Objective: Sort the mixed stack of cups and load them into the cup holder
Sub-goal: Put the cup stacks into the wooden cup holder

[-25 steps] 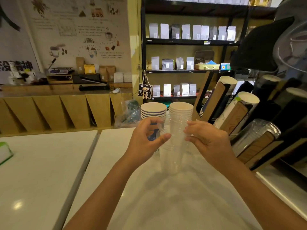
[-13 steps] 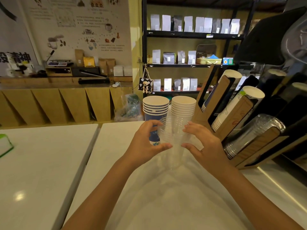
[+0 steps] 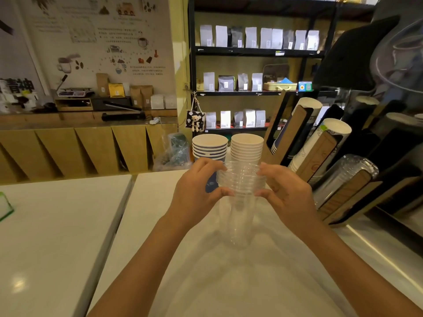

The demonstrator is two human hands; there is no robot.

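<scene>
Both hands, the left hand [image 3: 196, 191] and right hand [image 3: 286, 195], now clasp the stack of clear plastic cups [image 3: 239, 197] lower than a second ago, on the desk [image 3: 68, 225]; cup holder [image 3: 320, 156] waits just right.

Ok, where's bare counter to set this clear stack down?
Bare counter lies between the forearms, below the clear cup stack; the left table is mostly bare too. It is crowded behind, at the blue cups and white cups, and right, at the cup holder.
</scene>
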